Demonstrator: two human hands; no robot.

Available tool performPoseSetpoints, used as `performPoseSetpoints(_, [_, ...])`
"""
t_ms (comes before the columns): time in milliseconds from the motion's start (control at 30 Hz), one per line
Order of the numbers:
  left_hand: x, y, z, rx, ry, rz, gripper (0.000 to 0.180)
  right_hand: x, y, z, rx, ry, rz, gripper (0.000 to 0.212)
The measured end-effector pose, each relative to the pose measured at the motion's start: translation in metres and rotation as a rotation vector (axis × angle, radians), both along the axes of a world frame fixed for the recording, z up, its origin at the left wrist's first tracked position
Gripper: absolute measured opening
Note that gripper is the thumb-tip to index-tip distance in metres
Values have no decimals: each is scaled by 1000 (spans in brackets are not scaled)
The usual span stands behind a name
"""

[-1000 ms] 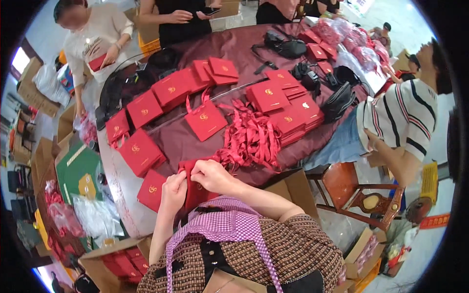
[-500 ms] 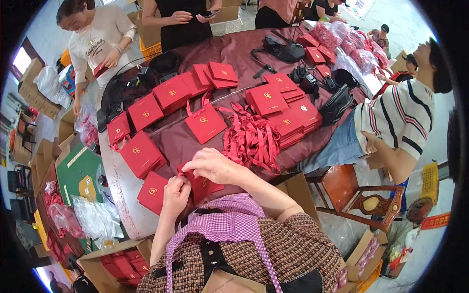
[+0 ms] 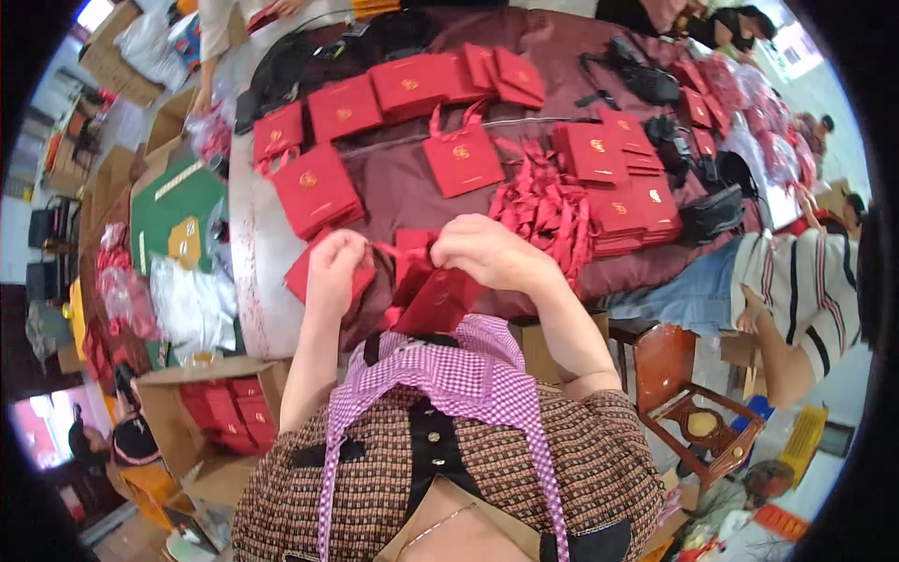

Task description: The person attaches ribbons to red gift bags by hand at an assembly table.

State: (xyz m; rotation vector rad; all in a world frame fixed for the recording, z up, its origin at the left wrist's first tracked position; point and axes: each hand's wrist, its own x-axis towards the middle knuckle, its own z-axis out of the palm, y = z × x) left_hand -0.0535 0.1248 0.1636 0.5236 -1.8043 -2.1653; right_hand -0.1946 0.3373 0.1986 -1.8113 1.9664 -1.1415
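Note:
In front of my chest is a small red gift bag (image 3: 440, 302), tilted, with a dark opening or fold on its upper side. My left hand (image 3: 332, 267) is closed in a pinch on a red ribbon (image 3: 397, 251), which stretches across toward the bag. On the other side, my right hand (image 3: 489, 253) pinches at the bag's upper edge; its fingertips are partly hidden. Beneath my left hand lies another flat red bag (image 3: 302, 279). Beyond my hands sits a red bag with ribbon handles (image 3: 464, 163), and to its right a heap of red ribbons (image 3: 545, 211).
Stacks of red bags stand at the left (image 3: 316, 192), along the back (image 3: 409, 86) and at the right (image 3: 627, 208). Black pouches (image 3: 646, 82) lie farther right. A carton of red bags (image 3: 154, 398) is at my lower left, a wooden chair (image 3: 665, 365) at my right. People stand around.
My hands have moved apart, and a length of ribbon now shows between them. The bag has tilted toward me. The whole view has shifted, with the table now higher in it.

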Motion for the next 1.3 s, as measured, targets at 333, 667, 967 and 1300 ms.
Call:
performPoseSetpoints(333, [-4, -10, -6, -540, -35, 71, 10, 2, -6, -2, 29, -137, -76, 10])
performPoseSetpoints(667, [-21, 6, 8, -1205, 102, -313, 12, 6, -19, -3, 64, -72, -78, 11])
performPoseSetpoints(967, [-35, -17, -5, 267, -166, -258, 12, -1, -25, -11, 114, -165, -69, 11])
performPoseSetpoints(1300, [-37, -35, -28, 268, -100, -224, 36, -8, -33, -24, 109, -272, -61, 10])
